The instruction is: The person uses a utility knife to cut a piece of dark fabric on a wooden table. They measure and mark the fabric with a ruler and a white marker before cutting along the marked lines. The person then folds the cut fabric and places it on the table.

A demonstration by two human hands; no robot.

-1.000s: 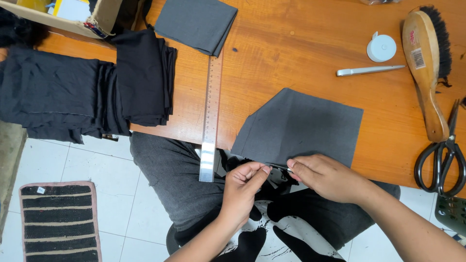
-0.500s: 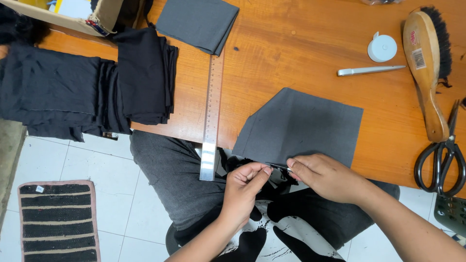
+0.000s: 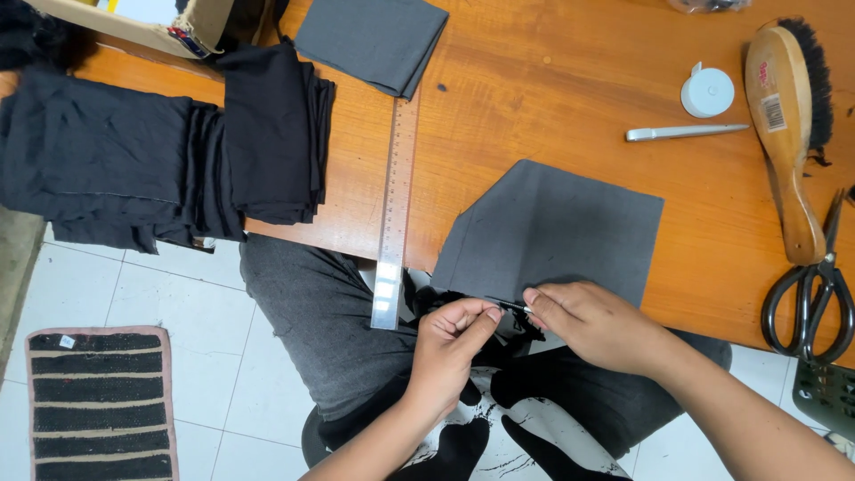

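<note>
A grey fabric piece (image 3: 557, 227) with one cut corner lies on the wooden table (image 3: 552, 80), its near edge at the table's front. My left hand (image 3: 454, 343) and my right hand (image 3: 592, 325) meet just below that edge, over my lap. Both pinch a small dark bit of cloth or thread (image 3: 509, 307) between thumb and fingers. What exactly the fingers hold is too small to tell.
A long metal ruler (image 3: 396, 209) overhangs the table edge. Stacks of black cloth (image 3: 160, 147) lie left, another grey piece (image 3: 370, 36) at the back. A brush (image 3: 788, 134), scissors (image 3: 815, 285), a white pen (image 3: 686, 132) and a round white object (image 3: 708, 92) sit right. A striped mat (image 3: 98, 405) is on the floor.
</note>
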